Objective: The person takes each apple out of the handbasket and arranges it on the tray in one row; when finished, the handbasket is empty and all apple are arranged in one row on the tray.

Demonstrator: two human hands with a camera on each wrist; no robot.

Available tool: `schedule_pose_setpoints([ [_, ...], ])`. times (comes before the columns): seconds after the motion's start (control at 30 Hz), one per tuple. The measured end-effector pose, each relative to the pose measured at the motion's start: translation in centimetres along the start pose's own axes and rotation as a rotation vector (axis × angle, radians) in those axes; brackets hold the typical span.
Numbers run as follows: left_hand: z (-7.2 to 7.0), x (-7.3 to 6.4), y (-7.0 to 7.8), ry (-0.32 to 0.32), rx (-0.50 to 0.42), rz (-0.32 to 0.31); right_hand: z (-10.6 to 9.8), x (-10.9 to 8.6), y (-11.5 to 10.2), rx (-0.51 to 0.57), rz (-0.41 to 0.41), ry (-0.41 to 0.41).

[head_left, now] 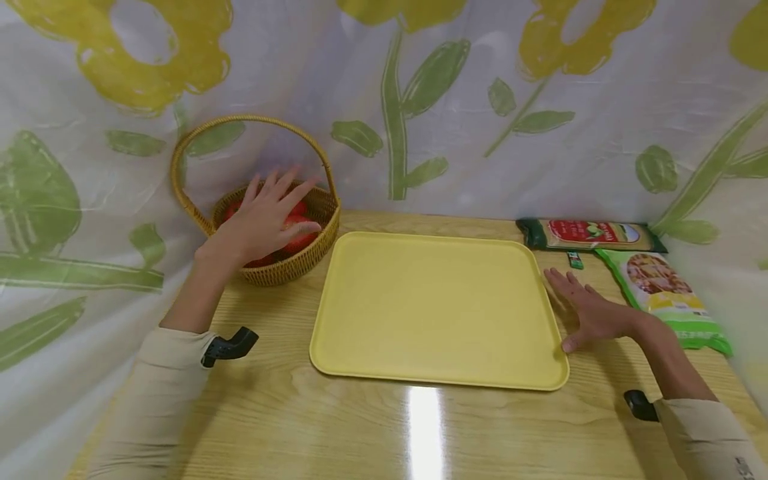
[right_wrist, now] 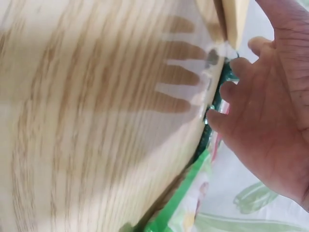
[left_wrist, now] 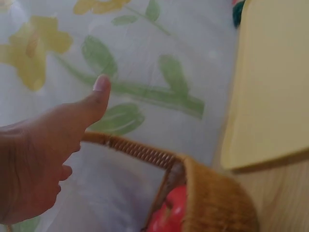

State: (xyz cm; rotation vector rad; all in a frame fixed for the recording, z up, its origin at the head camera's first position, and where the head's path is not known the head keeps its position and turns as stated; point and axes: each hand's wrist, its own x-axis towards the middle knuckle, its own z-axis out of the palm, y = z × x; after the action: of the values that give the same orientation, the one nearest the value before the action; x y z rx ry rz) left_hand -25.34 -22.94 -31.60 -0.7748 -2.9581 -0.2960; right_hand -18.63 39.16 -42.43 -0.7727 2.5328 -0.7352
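Note:
In the head view my left hand (head_left: 264, 217) is spread over a wicker basket (head_left: 282, 272) with a tall arched handle. Red apples (head_left: 298, 241) lie inside, partly covered by the hand; one red apple (left_wrist: 170, 212) shows in the left wrist view, stem up. Nothing is held by the left fingers. My right hand (head_left: 591, 311), fingers spread and also holding nothing, hovers at the right edge of a yellow tray (head_left: 438, 310). In the right wrist view its shadow falls on the wooden table (right_wrist: 87, 116).
Behind the right hand lie a dark green packet (head_left: 594, 235) with a red label and a green-and-white food bag (head_left: 666, 293). A tiny green packet (head_left: 575, 260) sits between them and the tray. A flower-printed curtain (head_left: 288, 80) hangs along the back.

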Motion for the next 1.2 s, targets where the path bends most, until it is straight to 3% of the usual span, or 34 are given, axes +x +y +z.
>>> schedule_pose_setpoints([
  [0.27, -0.9, -0.3, -3.2, -0.083, 0.019, -0.040, 0.2, 0.5, 0.3, -0.046, 0.073, -0.058],
  [0.43, -0.2, 0.3, -4.7, -0.153, 0.026, -0.063, 0.2, 0.3, 0.2, -0.048, 0.090, -0.065],
  [0.63, 1.1, 1.5, -6.3, -0.282, -0.014, -0.004, 0.4, 0.6, 0.1, -0.070, 0.069, -0.059],
  [0.9, 1.7, 2.7, -6.3, -0.349, -0.023, 0.101, -0.1, 1.6, -0.6, -0.142, 0.160, -0.123],
  [1.2, 2.5, 3.2, -6.3, -0.407, -0.006, 0.075, -0.1, 1.5, -0.9, -0.108, 0.156, -0.134],
])
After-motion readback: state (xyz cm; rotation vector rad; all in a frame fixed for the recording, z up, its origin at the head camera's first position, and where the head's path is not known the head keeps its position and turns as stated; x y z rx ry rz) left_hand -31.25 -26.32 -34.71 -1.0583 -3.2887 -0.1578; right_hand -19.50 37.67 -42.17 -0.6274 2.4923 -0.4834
